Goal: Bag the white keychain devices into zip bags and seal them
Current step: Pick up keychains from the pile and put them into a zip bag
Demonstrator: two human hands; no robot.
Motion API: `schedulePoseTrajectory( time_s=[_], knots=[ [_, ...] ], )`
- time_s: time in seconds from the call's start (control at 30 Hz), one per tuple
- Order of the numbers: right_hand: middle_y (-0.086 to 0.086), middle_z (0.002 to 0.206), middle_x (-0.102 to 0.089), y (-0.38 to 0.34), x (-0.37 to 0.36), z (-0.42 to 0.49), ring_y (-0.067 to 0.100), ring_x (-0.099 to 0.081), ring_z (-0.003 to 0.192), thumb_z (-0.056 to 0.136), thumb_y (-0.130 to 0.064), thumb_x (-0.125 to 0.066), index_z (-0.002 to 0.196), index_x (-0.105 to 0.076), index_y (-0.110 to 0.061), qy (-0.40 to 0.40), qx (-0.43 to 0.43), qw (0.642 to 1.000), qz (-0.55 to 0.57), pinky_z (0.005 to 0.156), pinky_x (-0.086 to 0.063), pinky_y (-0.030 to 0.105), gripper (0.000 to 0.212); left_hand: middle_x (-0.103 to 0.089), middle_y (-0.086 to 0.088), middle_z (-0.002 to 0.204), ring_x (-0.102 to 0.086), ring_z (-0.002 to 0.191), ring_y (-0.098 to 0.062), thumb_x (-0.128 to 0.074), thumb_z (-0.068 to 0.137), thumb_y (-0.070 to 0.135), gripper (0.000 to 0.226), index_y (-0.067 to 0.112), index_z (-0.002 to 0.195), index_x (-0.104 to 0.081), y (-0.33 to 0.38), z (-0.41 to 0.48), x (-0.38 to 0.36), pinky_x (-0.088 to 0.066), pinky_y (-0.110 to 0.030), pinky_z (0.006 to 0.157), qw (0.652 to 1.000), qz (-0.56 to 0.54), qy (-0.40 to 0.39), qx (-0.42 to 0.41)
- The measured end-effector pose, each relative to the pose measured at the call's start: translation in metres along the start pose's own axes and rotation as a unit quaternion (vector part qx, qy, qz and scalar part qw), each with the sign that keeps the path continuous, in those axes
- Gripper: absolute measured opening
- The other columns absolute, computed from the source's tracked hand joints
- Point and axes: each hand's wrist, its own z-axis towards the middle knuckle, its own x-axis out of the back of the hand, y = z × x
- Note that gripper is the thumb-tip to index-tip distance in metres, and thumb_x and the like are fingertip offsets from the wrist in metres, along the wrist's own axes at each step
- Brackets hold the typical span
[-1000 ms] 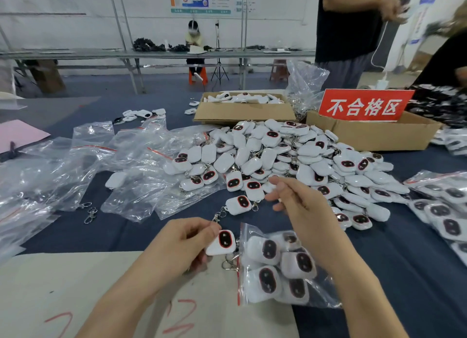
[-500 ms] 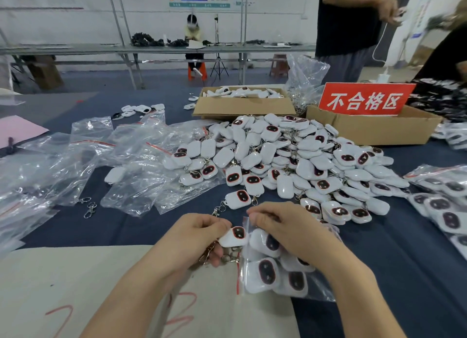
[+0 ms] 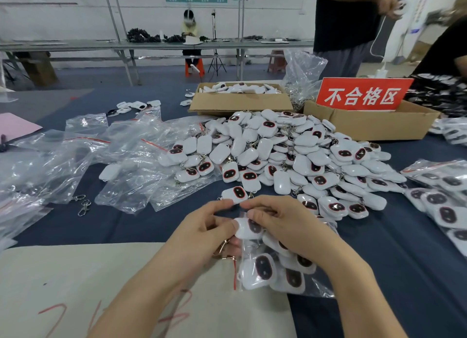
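Feeding one white keychain device (image 3: 249,227) into the mouth of the zip bag (image 3: 321,291), as seen from the head camera. Pinches the device between thumb and fingers of the left hand (image 3: 202,234), with its gold clasp (image 3: 223,251) hanging below the palm, outside the plastic. Grips the bag's upper edge with the curled fingers of the right hand (image 3: 285,226), holding the opening apart just above the red seal strip (image 3: 235,274). Cannot tell how far past the lip the device sits.

Differs plainly from a second ago: then kept the right hand raised by the near edge of the loose pile (image 3: 290,155), away from the bag, and held the device well clear of the mouth. Half a second ago brought the right hand down onto the bag. Now joins both hands at the opening, touching the same device.

Means, as a judgement, that the reach is over and the insertion is under way. Already shows several devices inside the bag, lying on the dark counter (image 3: 404,262) beside the beige sheet (image 3: 101,274). Leaves the clasp to tuck in and the strip to press shut. Leaves much else too: a large pile unbagged, empty bags (image 3: 131,160) at left, filled bags (image 3: 439,198) at right.
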Motion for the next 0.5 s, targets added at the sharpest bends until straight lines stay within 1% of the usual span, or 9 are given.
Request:
schedulePoseTrajectory(
  time_s=[0.07,0.13,0.23,0.3,0.33,0.37,0.4,0.47,0.5],
  knots=[
    [-0.027,0.092,-0.071,0.0,0.0,0.001,-0.012,-0.063,0.088,0.099,-0.028,-0.059,0.11,-0.069,-0.044,0.001,0.007,1.0,-0.002,0.084,-0.05,0.018,0.022,-0.073,-0.002,0.078,-0.066,0.06,-0.016,-0.063,0.095,-0.002,0.04,0.02,0.128,-0.056,-0.002,-0.002,0.0,-0.053,-0.024,0.056,0.996,0.068,0.023,-0.05],
    [-0.026,0.086,-0.071,-0.001,-0.001,0.0,-0.009,-0.065,0.082,0.099,-0.028,-0.059,0.105,-0.067,-0.048,-0.005,0.015,1.0,-0.003,0.077,-0.05,0.017,0.022,-0.075,0.004,0.086,-0.067,0.065,-0.011,-0.064,0.096,0.007,0.044,0.028,0.132,-0.053,-0.007,-0.005,0.002,-0.052,-0.024,0.061,0.982,0.155,0.039,-0.103],
    [-0.029,0.083,-0.07,-0.002,-0.001,-0.002,-0.008,-0.065,0.074,0.1,-0.026,-0.058,0.105,-0.066,-0.047,-0.005,0.024,1.0,-0.005,0.067,-0.046,0.009,0.023,-0.075,0.021,0.094,-0.068,0.084,0.001,-0.06,0.099,0.014,0.044,0.04,0.134,-0.051,-0.014,-0.009,0.001,-0.051,-0.015,0.078,0.949,0.251,0.048,-0.185],
    [-0.029,0.085,-0.07,-0.002,-0.001,-0.002,-0.004,-0.067,0.073,0.1,-0.023,-0.058,0.109,-0.068,-0.043,-0.004,0.023,1.0,-0.001,0.064,-0.048,0.008,0.024,-0.072,0.03,0.101,-0.066,0.094,0.005,-0.054,0.101,0.012,0.051,0.048,0.137,-0.046,-0.015,-0.012,-0.001,-0.046,-0.008,0.08,0.93,0.296,0.044,-0.215],
    [-0.029,0.087,-0.07,-0.003,-0.001,-0.003,-0.002,-0.068,0.076,0.1,-0.022,-0.057,0.111,-0.068,-0.042,-0.002,0.022,1.0,-0.003,0.065,-0.049,0.008,0.025,-0.071,0.032,0.105,-0.065,0.098,0.006,-0.052,0.101,0.011,0.055,0.05,0.139,-0.044,-0.015,-0.013,-0.001,-0.044,-0.007,0.08,0.927,0.301,0.037,-0.22],
    [-0.028,0.089,-0.071,-0.003,0.0,-0.002,-0.003,-0.068,0.08,0.1,-0.022,-0.057,0.113,-0.068,-0.041,0.001,0.021,1.0,-0.011,0.069,-0.05,0.01,0.025,-0.07,0.031,0.109,-0.064,0.102,0.004,-0.049,0.101,0.013,0.056,0.051,0.141,-0.043,-0.016,-0.014,-0.001,-0.044,-0.008,0.083,0.926,0.304,0.027,-0.222],
    [-0.028,0.088,-0.071,-0.003,0.0,-0.002,-0.005,-0.067,0.081,0.1,-0.023,-0.056,0.114,-0.068,-0.041,0.002,0.021,1.0,-0.018,0.071,-0.05,0.011,0.026,-0.069,0.029,0.115,-0.062,0.109,0.002,-0.047,0.099,0.016,0.057,0.052,0.144,-0.04,-0.017,-0.014,-0.001,-0.046,-0.013,0.088,0.922,0.313,0.014,-0.227],
    [-0.026,0.085,-0.071,-0.004,0.0,-0.003,-0.005,-0.066,0.075,0.101,-0.026,-0.055,0.112,-0.067,-0.042,-0.003,0.02,0.999,-0.026,0.07,-0.051,0.015,0.023,-0.064,0.021,0.126,-0.053,0.122,-0.004,-0.04,0.094,0.023,0.064,0.053,0.15,-0.031,-0.02,-0.015,0.001,-0.046,-0.028,0.101,0.905,0.353,-0.016,-0.236],
    [-0.025,0.086,-0.071,-0.004,0.0,-0.004,-0.003,-0.066,0.076,0.101,-0.028,-0.054,0.109,-0.068,-0.043,-0.006,0.022,0.999,-0.036,0.07,-0.053,0.017,0.021,-0.06,0.019,0.131,-0.049,0.125,-0.004,-0.037,0.092,0.024,0.068,0.054,0.152,-0.025,-0.021,-0.015,0.002,-0.044,-0.032,0.105,0.893,0.379,-0.03,-0.239]
  ],
)
